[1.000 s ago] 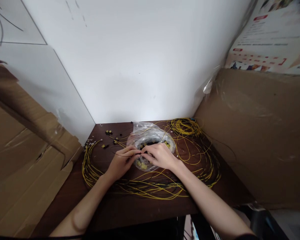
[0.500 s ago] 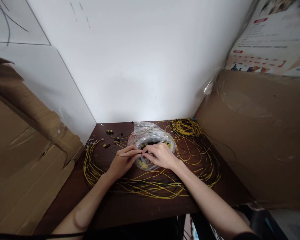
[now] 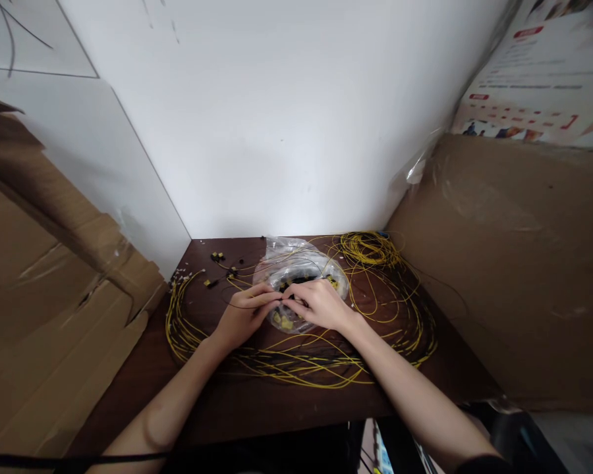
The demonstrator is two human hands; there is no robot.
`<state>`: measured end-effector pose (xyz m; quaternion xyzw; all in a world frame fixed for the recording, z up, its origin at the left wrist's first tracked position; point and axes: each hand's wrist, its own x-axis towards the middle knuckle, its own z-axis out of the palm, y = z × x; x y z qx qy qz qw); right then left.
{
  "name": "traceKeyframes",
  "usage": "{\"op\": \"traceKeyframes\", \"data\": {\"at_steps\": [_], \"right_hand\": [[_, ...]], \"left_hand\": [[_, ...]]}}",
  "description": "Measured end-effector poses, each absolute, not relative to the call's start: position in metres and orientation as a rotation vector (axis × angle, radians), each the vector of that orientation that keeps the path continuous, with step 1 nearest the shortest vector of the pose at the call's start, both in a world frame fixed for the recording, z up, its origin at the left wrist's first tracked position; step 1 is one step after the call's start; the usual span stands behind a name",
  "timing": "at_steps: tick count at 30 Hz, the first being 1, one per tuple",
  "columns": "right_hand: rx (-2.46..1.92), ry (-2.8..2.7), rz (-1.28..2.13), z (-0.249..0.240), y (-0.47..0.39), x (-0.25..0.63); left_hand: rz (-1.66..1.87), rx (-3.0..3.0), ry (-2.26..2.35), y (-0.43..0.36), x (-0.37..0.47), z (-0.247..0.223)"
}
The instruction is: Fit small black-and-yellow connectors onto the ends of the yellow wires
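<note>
Over the front of a clear plastic bag (image 3: 287,249), my two hands meet fingertip to fingertip. My left hand (image 3: 244,316) is closed in a pinch on a thin dark wire (image 3: 231,305), which curves out behind its fingers. The fingers of my right hand (image 3: 321,304) are also pinched, at a tiny dark piece between the fingertips too small to name. Small yellow parts (image 3: 282,321) and black ones lie inside the bag, partly hidden by my hands. Below my wrists runs a long bundle of yellow-and-black wires (image 3: 301,365).
A yellow wire coil (image 3: 368,249) lies at the back right of the brown table (image 3: 257,411). Loose black-and-yellow pieces (image 3: 217,256) lie at the back left. More yellow wires (image 3: 174,316) curve along the left. Cardboard (image 3: 514,276) stands on both sides, a white panel (image 3: 277,131) behind.
The view has shifted slightly. My hands keep the same pinch over the bag, with almost no visible movement.
</note>
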<state>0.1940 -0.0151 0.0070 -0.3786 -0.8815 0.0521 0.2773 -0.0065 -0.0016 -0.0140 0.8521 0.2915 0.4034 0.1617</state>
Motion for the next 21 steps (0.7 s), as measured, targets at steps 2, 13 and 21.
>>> {"op": "traceKeyframes", "data": {"at_steps": [2, 13, 21], "right_hand": [[-1.017, -2.368, 0.139, 0.0072, -0.0149, 0.1941], [-1.024, -2.372, 0.146, 0.0071, -0.0153, 0.1943], [-1.023, -2.377, 0.158, 0.0075, -0.0155, 0.194]], "left_hand": [[1.15, 2.431, 0.83, -0.0013, -0.0067, -0.0149], [1.125, 2.463, 0.843, -0.0019, -0.0061, -0.0134], [1.112, 2.464, 0.833, -0.0013, -0.0062, -0.0147]]}}
